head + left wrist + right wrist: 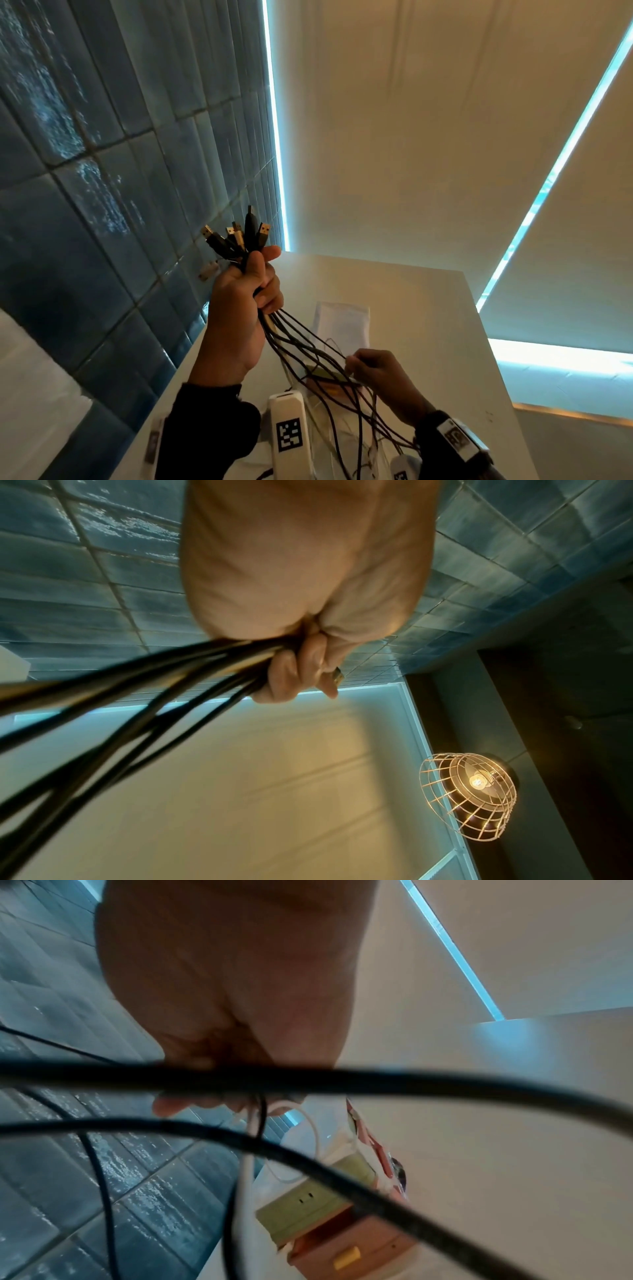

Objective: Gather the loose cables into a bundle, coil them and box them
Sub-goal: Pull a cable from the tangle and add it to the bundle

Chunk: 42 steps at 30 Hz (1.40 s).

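My left hand (251,284) is raised above the table and grips a bundle of mostly black cables (301,346) just below their plugs. Several USB plugs (239,234) fan out above the fist. In the left wrist view the curled fingers (294,669) clamp the cable bundle (143,680). Lower right, my right hand (373,370) pinches the hanging cables partway down; its fingers (192,1102) curl round black and white strands (253,1123). A green and tan box (318,1210) sits on the table below.
A white table (428,325) carries a white sheet of paper (342,322). Blue tiled wall (85,171) runs along the left. A wire-cage lamp (469,796) hangs overhead. White tagged devices (287,428) lie by my wrists.
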Motion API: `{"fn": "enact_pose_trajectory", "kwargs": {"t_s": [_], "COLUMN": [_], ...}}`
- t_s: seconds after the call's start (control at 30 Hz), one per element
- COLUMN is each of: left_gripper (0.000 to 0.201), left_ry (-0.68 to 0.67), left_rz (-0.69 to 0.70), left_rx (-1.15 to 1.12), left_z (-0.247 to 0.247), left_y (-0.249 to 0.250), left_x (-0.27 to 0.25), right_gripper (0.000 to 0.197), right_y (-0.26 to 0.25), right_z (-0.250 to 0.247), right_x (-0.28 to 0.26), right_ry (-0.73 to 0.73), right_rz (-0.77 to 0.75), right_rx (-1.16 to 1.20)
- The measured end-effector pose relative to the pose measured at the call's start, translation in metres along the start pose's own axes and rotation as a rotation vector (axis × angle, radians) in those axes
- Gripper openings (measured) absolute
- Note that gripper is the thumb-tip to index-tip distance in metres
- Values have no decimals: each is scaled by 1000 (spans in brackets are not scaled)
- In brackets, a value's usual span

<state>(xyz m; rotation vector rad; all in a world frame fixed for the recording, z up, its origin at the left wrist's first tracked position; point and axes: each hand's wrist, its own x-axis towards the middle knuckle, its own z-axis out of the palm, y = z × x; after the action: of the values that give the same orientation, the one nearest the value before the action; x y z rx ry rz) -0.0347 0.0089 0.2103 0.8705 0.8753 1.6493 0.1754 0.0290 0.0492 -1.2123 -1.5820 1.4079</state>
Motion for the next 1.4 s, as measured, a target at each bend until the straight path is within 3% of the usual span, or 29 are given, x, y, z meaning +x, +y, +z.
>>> {"fn": "enact_pose_trajectory", "kwargs": {"t_s": [0.17,0.47,0.6,0.67,0.93,1.1,1.27,1.4], "left_gripper": [29,22,31,25,25,28,22,26], "left_ry": [-36,-133,-178,-168,15,52,-7,-69], "left_rz": [-47,-108,-229,-263,-110,-14,-73,-167], "left_rx": [-46,-31,-3,-1,-134,-108,-84,-64], "left_z": [1,-3,-3,-1,-3,-3,-8,-6], "left_y": [-7,-5,-3,-3,7,8,16,8], "left_x": [0,-1,-5,-6,1,-3,-6,-9], "right_gripper": [28,29,28,29,31,33,30,31], "right_y": [-8,-13,-21,-21,9,32,49,13], "right_z": [1,-1,-2,-2,-6,-13,-23,-19], "right_x": [3,-2,-1,0,-9,-6,-10,-6], "right_ry": [90,161,166,155,8,-32,116,267], "right_rz": [-18,3,-75,-94,-28,56,166,139], "right_rx": [-73,132,80,76,47,-139,-245,-22]}}
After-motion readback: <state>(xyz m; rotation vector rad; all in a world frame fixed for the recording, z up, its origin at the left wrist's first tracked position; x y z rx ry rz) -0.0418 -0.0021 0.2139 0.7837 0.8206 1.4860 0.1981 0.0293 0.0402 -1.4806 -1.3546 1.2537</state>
